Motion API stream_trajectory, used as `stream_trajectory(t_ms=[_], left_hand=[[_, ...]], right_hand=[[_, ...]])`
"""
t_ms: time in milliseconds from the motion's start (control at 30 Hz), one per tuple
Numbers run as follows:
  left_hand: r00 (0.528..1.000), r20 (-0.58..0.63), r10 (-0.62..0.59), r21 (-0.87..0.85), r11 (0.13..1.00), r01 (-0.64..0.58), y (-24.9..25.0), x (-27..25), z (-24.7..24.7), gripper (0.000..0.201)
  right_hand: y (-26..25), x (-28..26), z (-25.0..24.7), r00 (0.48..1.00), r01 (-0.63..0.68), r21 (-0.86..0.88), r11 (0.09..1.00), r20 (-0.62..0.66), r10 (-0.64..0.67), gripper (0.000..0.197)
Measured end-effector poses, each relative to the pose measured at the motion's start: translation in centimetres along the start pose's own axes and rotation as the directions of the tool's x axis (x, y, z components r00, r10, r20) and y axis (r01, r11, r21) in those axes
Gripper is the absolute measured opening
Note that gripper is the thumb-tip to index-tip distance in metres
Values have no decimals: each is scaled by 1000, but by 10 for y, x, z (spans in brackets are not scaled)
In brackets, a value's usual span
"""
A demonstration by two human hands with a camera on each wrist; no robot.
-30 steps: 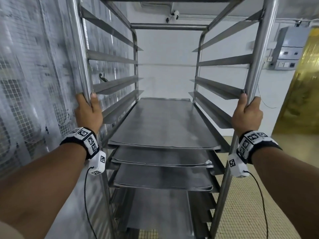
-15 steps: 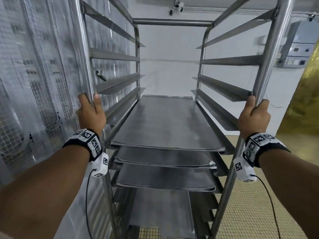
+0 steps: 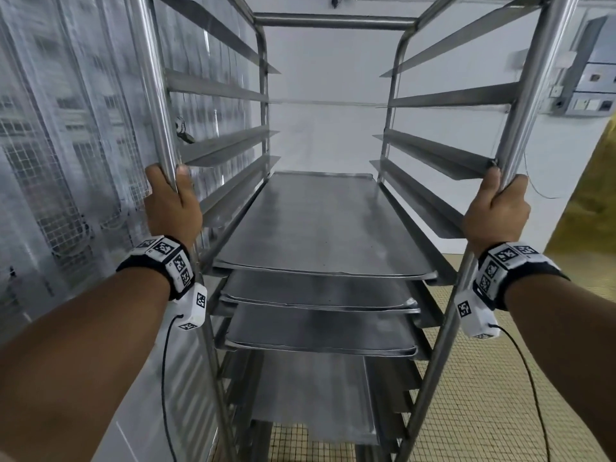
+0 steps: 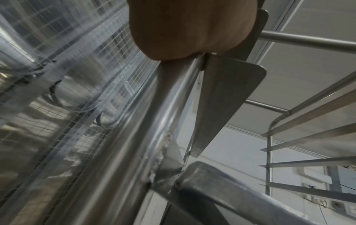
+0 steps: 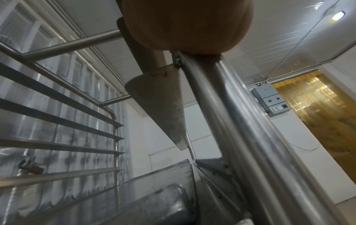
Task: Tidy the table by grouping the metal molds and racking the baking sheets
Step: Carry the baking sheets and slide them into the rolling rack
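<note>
A tall steel rack [image 3: 333, 21] stands in front of me with several baking sheets [image 3: 320, 225] slid onto its middle and lower rails; the upper rails are bare. My left hand [image 3: 171, 201] grips the rack's front left post [image 3: 155, 95]. My right hand [image 3: 496, 211] grips the front right post [image 3: 533, 105]. In the left wrist view the heel of that hand [image 4: 188, 29] sits around the post [image 4: 134, 137]. In the right wrist view the hand [image 5: 190, 25] wraps the other post [image 5: 231, 121]. No metal molds are in view.
A plastic-covered wire mesh wall [image 3: 60, 155] runs close along the rack's left side. A white wall stands behind the rack. An electrical box [image 3: 590, 75] hangs at the right, beside a yellow strip curtain [image 3: 590, 208]. The floor [image 3: 483, 411] is small beige tiles.
The rack and both hands have shifted forward along the mesh wall, and the white wall behind looks nearer. Both grips on the posts are unchanged.
</note>
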State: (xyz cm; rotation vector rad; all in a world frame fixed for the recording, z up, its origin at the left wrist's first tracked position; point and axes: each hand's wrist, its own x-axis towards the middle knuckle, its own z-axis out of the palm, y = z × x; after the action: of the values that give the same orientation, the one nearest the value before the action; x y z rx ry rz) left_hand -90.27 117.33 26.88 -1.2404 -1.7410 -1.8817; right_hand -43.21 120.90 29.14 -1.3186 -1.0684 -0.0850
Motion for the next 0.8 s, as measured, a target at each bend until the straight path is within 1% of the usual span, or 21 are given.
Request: stream_trajectory(t_ms=[167,267,367,467,633,800], left_hand=[[1000,12,-17,-6,1000,17,-2,8,19,51],[1000,8,-5,-22,1000,5,-12,20,35,53],[1000,11,-1,-23,1000,1,-28,34,52,55],[1000,13,-19,-17,1000,19,-39,47,69,51],[999,32,12,-58,998,-10,-55,71,101,47],[999,53,-11,-59,998,14,-72,92,134,50]], right_hand=[[6,11,29,1000,2,-20,1000,-6,-2,59],[9,16,48,1000,-4,-23,1000,-11,4,61],[10,21,68,1000,-6,-19,1000,-10,5,59],[11,27,93,1000,-6,-26,1000,-8,6,60],[15,40,136,1000,-11,-26,1000,-25,11,58],[20,50,173,999,-10,-26,1000,-38,9,54]])
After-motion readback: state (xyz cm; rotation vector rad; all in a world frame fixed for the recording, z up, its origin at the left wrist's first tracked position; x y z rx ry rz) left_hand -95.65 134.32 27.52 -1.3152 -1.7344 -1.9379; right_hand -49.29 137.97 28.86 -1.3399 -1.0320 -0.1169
